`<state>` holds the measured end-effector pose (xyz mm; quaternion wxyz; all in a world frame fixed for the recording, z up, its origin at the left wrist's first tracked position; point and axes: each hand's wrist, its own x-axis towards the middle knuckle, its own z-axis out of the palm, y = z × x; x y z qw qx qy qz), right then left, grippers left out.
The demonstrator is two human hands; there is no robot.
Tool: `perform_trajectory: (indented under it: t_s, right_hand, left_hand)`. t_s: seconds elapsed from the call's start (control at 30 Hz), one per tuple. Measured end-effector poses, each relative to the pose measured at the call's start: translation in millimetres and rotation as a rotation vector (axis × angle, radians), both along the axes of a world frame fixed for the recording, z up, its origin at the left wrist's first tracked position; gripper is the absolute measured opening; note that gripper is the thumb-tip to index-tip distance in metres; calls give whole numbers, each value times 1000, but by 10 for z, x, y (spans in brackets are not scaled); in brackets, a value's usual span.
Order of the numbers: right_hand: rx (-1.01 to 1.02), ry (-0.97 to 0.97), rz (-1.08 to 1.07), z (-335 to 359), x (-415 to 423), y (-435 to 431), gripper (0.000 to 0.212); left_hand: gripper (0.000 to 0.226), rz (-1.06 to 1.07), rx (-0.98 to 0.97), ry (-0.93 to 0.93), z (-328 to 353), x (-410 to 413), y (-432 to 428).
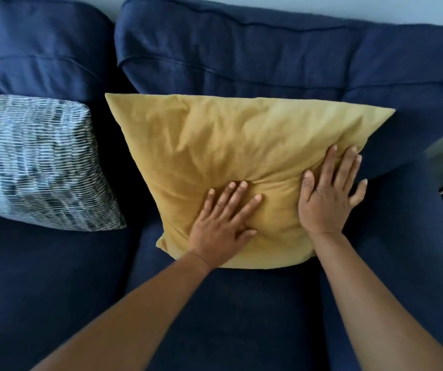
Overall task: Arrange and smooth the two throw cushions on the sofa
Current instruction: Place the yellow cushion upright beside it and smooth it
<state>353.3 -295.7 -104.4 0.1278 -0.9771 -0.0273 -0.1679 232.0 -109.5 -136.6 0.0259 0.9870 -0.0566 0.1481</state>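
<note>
**A:** What's at the left end of the sofa [41,285]?

**B:** A patterned cushion [35,162], grey-blue and white in broken horizontal dashes. It leans against the left back cushion, its lower edge on the left seat, and its left side runs out of view. No label or writing shows on it.

**A:** And beside it?

**B:** A gap of dark blue upholstery, then the mustard-yellow cushion [228,156]. It stands tilted back against the right back cushion, bottom edge on the right seat near the seam between the two seats. The two cushions do not touch.

**A:** How does the yellow one look?

**B:** Plain fabric, no print, no tag that I can see. It is creased, with folds fanning out from a dent in its lower middle. The top corners are pointed and the top edge is fairly straight.

**A:** Where are the hands?

**B:** Both lie flat on the yellow cushion, fingers spread, gripping nothing. The left hand [223,223] presses into the lower middle, right at that dent. The right hand [327,194] lies along the lower right edge, its outer fingers reaching past the cushion's side onto the blue sofa. The hands are close but apart.
</note>
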Motion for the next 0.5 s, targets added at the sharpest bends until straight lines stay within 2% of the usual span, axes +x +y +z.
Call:
perform_trajectory:
  t_s: [0.13,0.23,0.3,0.37,0.43,0.5]
  right_hand:
    - [-19,-201,32,64,-115,50,65]
    - [-50,-381,275,56,-281,243,68]
    - [-78,-370,519,-38,-439,464,69]
    - [-178,-309,645,-207,-510,551,68]
    - [-282,-255,626,-393,-411,385,69]
    - [-322,-192,516,-550,-249,79,70]
  left_hand:
    - [86,32,93,-59,-75,283,454]
    - [89,26,99,-73,-93,360,472]
    - [86,4,89,-85,-108,361,449]
    - [87,1,79,-92,-122,355,432]
    - [92,15,86,-103,-144,350,469]
    - [99,44,128,-89,-149,347,547]
